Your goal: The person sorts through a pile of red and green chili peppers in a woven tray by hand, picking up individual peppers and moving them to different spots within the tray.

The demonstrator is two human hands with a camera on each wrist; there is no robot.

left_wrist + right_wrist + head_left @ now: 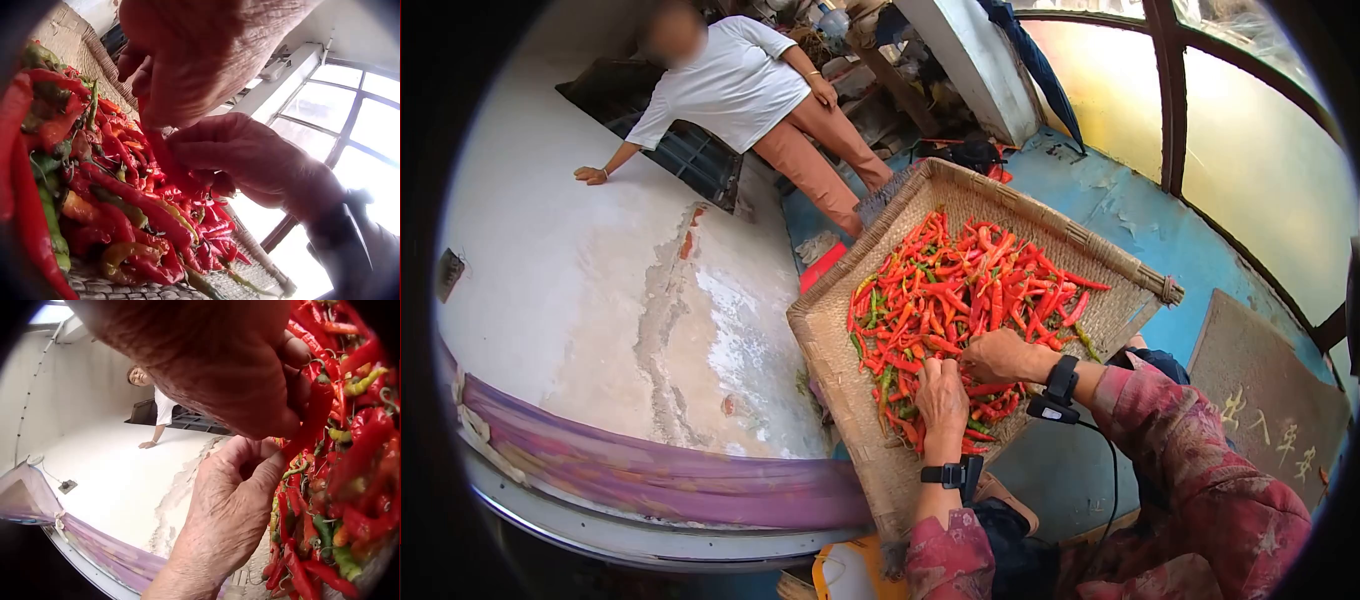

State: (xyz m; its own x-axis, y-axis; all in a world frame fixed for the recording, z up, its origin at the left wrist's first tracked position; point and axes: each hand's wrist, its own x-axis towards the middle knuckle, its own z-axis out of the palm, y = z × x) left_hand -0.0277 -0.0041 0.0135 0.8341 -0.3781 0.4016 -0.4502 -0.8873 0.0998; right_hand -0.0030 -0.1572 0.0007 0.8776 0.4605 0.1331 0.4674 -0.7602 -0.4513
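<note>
Between the two hands is one red chili pepper [314,415], its green stem end by the right fingers. The left hand [943,405] pinches its lower end with thumb and fingertips, as the right wrist view shows. The right hand [1005,357] holds the same pepper from above, its fingertips close to the left hand's. Both hands are low over a heap of chili peppers [965,280], mostly red with some green and yellowish ones. The heap lies in a square woven tray [830,365], tilted in the head view. Black straps circle both wrists.
Beyond the tray a person [730,80] in a white shirt leans one hand on a pale, cracked surface [600,260]. A purple cloth [660,460] runs along its near edge. On the right, a brown mat [1260,390] with characters lies below the window panes [1250,150].
</note>
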